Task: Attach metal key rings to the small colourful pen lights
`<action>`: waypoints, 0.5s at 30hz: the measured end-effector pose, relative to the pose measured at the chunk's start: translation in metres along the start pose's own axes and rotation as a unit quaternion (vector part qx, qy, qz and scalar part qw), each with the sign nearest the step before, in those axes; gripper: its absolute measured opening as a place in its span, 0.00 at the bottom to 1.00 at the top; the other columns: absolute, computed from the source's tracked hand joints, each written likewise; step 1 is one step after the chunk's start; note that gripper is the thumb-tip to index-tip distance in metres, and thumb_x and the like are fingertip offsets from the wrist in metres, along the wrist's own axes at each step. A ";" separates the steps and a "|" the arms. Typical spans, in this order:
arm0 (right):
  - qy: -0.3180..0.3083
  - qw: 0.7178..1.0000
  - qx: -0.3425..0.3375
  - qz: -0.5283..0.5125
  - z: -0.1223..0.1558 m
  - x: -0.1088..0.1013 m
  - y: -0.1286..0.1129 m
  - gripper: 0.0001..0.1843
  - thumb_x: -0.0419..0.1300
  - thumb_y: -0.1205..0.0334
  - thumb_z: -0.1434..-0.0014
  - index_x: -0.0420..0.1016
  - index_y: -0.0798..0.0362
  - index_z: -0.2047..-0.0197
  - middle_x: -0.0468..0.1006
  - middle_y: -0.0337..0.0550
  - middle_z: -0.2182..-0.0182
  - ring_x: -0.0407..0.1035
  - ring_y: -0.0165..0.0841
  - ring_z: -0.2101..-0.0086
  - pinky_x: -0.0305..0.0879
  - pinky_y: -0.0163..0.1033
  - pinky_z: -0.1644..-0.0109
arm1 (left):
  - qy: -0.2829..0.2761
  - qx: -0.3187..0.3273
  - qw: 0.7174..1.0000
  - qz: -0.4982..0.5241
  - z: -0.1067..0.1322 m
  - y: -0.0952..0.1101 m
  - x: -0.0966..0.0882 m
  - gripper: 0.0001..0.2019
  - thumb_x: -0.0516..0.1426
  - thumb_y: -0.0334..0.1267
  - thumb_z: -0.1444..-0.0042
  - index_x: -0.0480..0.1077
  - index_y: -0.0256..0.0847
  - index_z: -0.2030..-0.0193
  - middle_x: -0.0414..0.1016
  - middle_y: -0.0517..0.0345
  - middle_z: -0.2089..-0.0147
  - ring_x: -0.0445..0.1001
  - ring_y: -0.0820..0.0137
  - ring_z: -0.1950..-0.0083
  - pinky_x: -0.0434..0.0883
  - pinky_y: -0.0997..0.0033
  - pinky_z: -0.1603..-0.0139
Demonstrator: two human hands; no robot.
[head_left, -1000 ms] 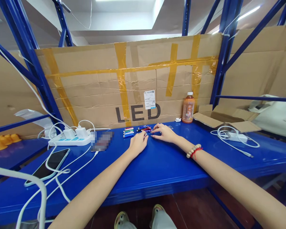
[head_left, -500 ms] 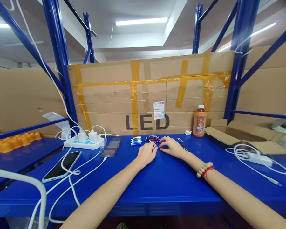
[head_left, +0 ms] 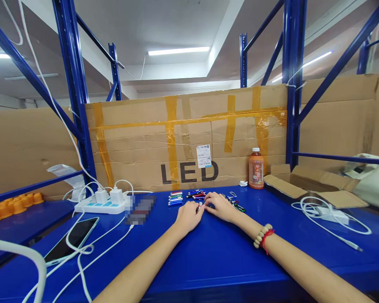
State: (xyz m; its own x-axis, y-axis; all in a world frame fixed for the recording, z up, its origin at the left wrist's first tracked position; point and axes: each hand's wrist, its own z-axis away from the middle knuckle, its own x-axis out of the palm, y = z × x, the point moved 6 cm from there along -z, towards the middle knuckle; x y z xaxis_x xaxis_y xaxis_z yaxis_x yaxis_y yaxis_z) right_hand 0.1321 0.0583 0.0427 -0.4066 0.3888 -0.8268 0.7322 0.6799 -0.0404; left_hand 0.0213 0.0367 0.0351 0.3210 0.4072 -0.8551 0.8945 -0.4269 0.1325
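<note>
Near the middle of the blue table, my left hand (head_left: 189,218) is closed around a small silvery tube (head_left: 199,206), mostly covered by the fingers. My right hand (head_left: 221,207) meets it from the right, with thumb and fingertips curled together at the tube's end. What the right fingertips pinch is too small to make out. Just left of and beyond my hands lies a neat row of small coloured metal tubes (head_left: 175,198). Behind my fingers is a loose pile of similar tubes (head_left: 196,194). More of them, with a carabiner clip (head_left: 233,194), lie beyond my right hand.
At left are a white power strip (head_left: 97,205), a phone (head_left: 72,242) and trailing white cables. A bottle (head_left: 256,169) stands at the back right, near an open cardboard box (head_left: 282,185) and a coiled cable with an adapter (head_left: 331,215). A cardboard panel (head_left: 139,143) closes the back.
The view has shifted, so the scene sits lower and further left. My hands stay together at the same spot, with the fingertips now closer. More of the tubes beyond my right hand show.
</note>
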 end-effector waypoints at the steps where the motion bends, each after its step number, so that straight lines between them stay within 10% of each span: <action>1: 0.022 1.000 0.001 -0.022 -0.001 -0.002 0.002 0.09 0.52 0.61 0.43 0.72 0.54 0.68 0.69 0.45 0.62 0.62 0.35 0.59 0.57 0.44 0.56 | 0.000 0.002 1.000 0.002 0.000 0.000 0.000 0.19 0.40 0.46 0.40 0.66 0.38 0.70 0.71 0.54 0.64 0.69 0.67 0.59 0.63 0.71 0.62; 7: 0.194 0.968 0.027 -0.155 -0.004 -0.019 0.008 0.11 0.54 0.57 0.44 0.74 0.54 0.68 0.67 0.45 0.65 0.63 0.32 0.61 0.59 0.39 0.54 | -0.004 0.009 1.000 0.017 0.000 0.001 -0.001 0.18 0.39 0.45 0.39 0.66 0.39 0.65 0.71 0.56 0.61 0.67 0.68 0.57 0.63 0.71 0.60; 15: 0.174 0.955 0.028 -0.240 -0.005 -0.020 -0.004 0.10 0.56 0.58 0.47 0.75 0.54 0.71 0.68 0.44 0.67 0.64 0.29 0.65 0.62 0.34 0.63 | -0.011 0.005 0.999 0.032 0.000 0.001 -0.001 0.17 0.38 0.43 0.38 0.64 0.40 0.61 0.71 0.56 0.60 0.67 0.68 0.58 0.62 0.70 0.60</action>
State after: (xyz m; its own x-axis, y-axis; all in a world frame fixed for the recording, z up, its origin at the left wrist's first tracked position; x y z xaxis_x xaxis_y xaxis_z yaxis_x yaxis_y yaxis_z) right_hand 0.1343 0.0505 0.0627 -0.8527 0.2305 -0.4688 0.4394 0.8018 -0.4050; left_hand 0.0218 0.0361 0.0359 0.3706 0.3617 -0.8555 0.8691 -0.4598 0.1821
